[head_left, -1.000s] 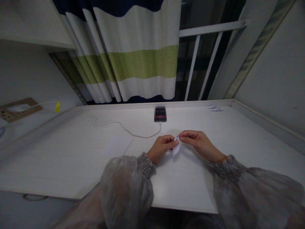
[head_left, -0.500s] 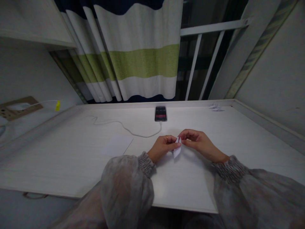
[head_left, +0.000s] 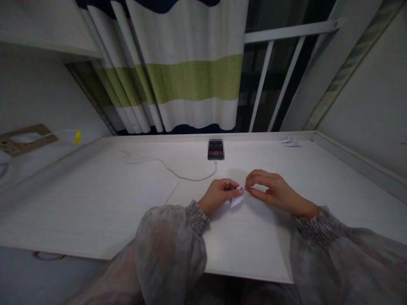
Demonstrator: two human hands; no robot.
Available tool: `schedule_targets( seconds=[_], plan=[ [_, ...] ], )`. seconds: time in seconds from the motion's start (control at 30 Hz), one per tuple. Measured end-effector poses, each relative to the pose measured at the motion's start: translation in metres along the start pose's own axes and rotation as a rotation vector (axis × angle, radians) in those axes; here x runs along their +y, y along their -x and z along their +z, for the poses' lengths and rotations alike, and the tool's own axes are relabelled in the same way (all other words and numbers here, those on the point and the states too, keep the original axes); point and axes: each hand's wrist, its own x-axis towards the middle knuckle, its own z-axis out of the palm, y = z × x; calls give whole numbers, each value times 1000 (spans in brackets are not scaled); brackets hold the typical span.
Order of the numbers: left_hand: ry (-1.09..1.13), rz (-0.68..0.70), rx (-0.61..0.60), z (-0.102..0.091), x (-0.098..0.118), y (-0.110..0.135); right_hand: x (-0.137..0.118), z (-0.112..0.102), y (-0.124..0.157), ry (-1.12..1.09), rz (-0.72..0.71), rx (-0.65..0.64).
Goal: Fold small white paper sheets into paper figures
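A small piece of folded white paper is pinched between the thumb and fingers of my left hand, above the desk. One finger of that hand wears a ring. My right hand is at the paper's right end, thumb and forefinger pressed together on its tip. The other fingers of my right hand are curled above. My fingers cover part of the paper, so its full folded shape cannot be made out.
A phone lies at the back of the white desk, with a white cable running left. A flat white sheet lies left of my hands. Folded paper pieces sit at the back right. A curtain hangs behind.
My right hand has moved slightly right and pinches the paper's tip. The folded paper has turned in my left hand, its point now toward the right. The view has shifted a little.
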Motion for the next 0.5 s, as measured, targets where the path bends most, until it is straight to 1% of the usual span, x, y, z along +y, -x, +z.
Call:
schedule_targets(
  seconds=[0.17,0.33,0.5],
  plan=[
    [4,55,-1,0,0,-1,-2,0,1,125,-116,45],
    [18,106,0,1,1,-1,-5,5,-1,186,-138,100],
    [30,89,7,1,1,-1,-4,9,-1,308,-198,130]
  ],
)
